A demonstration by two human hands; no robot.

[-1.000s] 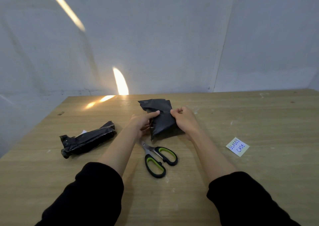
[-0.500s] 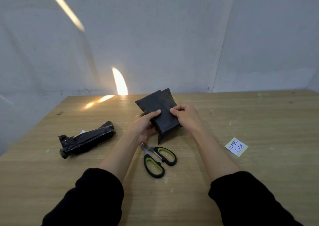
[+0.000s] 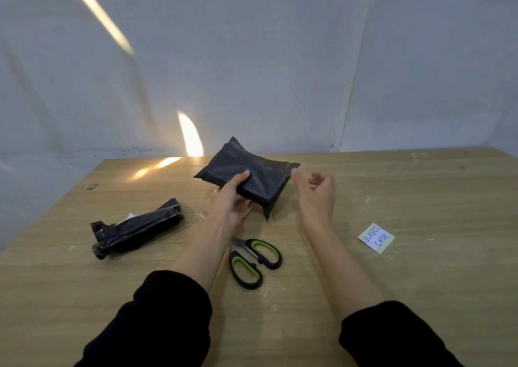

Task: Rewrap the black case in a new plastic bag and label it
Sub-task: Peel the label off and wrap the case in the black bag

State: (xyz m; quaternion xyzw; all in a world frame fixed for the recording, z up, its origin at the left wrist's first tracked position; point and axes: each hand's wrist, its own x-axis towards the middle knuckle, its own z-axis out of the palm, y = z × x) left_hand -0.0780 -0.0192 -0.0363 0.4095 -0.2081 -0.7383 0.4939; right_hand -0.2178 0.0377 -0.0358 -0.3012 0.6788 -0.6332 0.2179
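A flat, folded black plastic bag [image 3: 260,174] is held over the far middle of the light wooden table [image 3: 420,282] by the left hand [image 3: 231,202], whose thumb presses on the bag's upper face while the fingers curl underneath it. The bag is tilted, one corner pointing up toward the grey wall [image 3: 252,58] and another pointing down toward the tabletop; whether that low corner touches the wood cannot be told. The right hand [image 3: 316,194] is just beside the bag's right edge, its fingers loosely curled and holding nothing, with a small gap between it and the plastic. On the left of the table, well apart from both hands, lies a long bundle wrapped in crumpled black plastic [image 3: 137,230], with a white scrap showing at its upper edge. A pair of scissors with black and green handles [image 3: 253,261] lies between the two forearms, its blades partly hidden under the left forearm. To the right, a small pale yellow paper label [image 3: 376,238] lies flat on the wood, handwritten "GLASSES CASE" in blue.
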